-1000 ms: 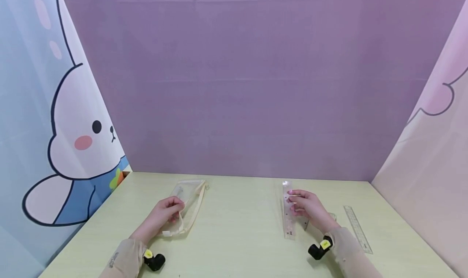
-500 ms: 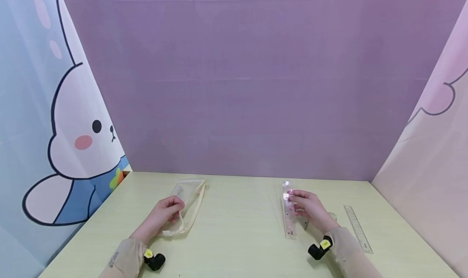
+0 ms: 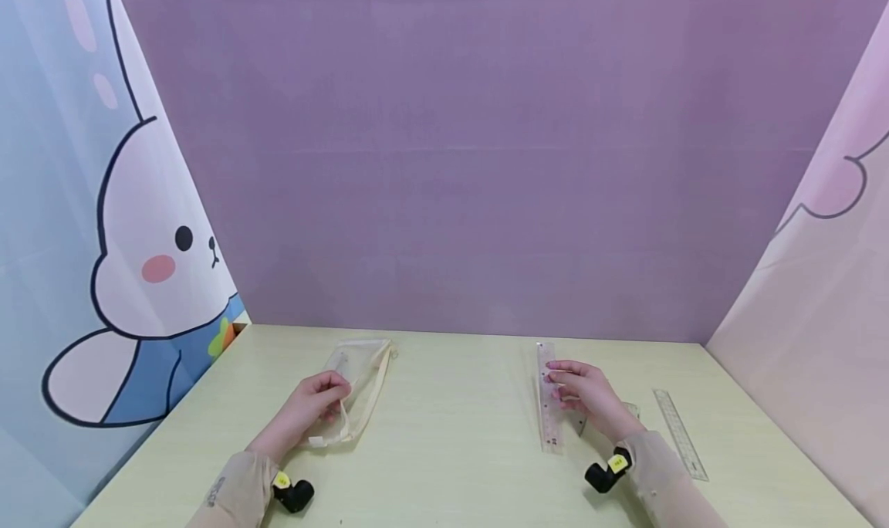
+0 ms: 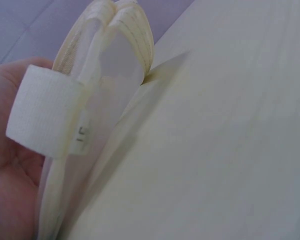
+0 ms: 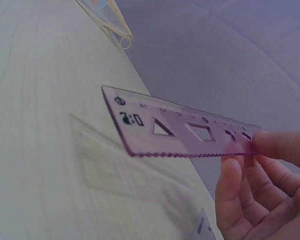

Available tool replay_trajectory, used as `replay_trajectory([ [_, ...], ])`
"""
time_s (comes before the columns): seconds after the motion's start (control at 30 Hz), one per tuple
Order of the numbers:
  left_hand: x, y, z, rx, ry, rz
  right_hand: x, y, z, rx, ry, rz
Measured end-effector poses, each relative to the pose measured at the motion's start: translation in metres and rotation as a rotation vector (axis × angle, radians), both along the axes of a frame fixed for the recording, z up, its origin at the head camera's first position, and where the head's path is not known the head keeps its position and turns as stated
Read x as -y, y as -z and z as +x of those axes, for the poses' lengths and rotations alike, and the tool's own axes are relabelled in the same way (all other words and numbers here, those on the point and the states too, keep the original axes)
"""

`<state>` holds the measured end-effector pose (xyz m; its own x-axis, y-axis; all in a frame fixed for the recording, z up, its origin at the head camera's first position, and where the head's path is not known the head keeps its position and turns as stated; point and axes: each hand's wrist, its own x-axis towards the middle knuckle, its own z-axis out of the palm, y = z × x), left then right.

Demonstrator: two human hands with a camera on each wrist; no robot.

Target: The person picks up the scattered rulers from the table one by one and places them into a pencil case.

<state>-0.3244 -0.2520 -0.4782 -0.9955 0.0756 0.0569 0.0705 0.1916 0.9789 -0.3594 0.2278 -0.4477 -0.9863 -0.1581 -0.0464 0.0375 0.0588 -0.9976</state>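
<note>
On the left, my left hand (image 3: 321, 397) holds a see-through zip pouch (image 3: 366, 381) with cream edging by its near side. The left wrist view shows a white fabric tab (image 4: 45, 111) on the pouch beside the palm. My right hand (image 3: 586, 393) pinches a clear pinkish ruler (image 3: 547, 428) between thumb and fingers. Cut-out shapes and a wavy edge show on this ruler (image 5: 180, 131) in the right wrist view, where it is raised and casts a shadow on the table. The pouch's zip end with a ring (image 5: 125, 42) appears at the top there.
A second clear ruler (image 3: 681, 435) lies on the table (image 3: 451, 435) to the right of my right arm. Another small clear piece (image 3: 633, 410) is partly hidden behind my right hand. A purple backdrop (image 3: 472, 165) stands along the table's far edge, with printed curtains at both sides.
Both hands stay in place with the pouch and the ruler. The glare on the ruler shifts slightly, suggesting a small tilt.
</note>
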Motion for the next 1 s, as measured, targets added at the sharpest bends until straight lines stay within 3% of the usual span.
replay_trajectory([
  [1.0, -0.0003, -0.0014, -0.0019, -0.005, 0.025, -0.014, 0.0016, 0.0002, 0.0, 0.028, -0.019, -0.008],
])
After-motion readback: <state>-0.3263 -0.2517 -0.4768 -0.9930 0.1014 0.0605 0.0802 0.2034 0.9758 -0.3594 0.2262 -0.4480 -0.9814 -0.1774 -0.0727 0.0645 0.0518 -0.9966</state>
